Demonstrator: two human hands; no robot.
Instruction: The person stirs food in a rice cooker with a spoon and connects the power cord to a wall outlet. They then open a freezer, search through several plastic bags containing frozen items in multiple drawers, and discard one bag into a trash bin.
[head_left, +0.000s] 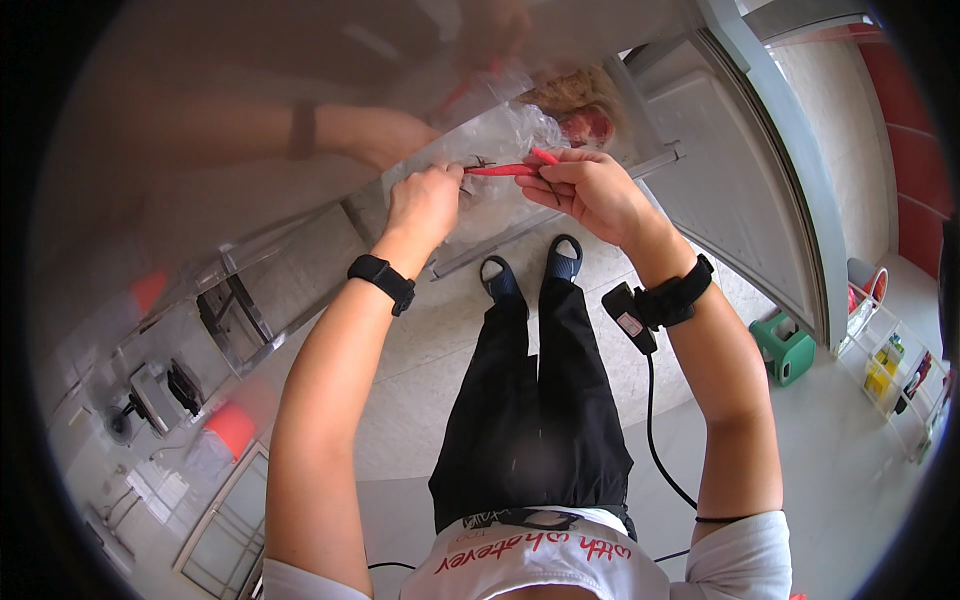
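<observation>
My left hand (425, 201) pinches one end of a slim, pointed red strip (499, 171), whose material I cannot make out. My right hand (592, 187) holds its other end, and a short red tip shows above those fingers. Thin dark strands (555, 193) hang by the right fingers, and more stick out near the left fingertips. Under both hands lies crumpled clear plastic bagging (495, 214) in an open pulled-out drawer (487, 251). Reddish meat-like food (589, 126) and a brownish bagged item (566, 88) lie behind the right hand.
A glossy panel (225, 135) at left mirrors my arm. At right stands a grey-edged door (806, 187). On the floor are a green plastic container (782, 349) and a white wire rack (862, 337). A black cable (652, 427) hangs from my right wrist device.
</observation>
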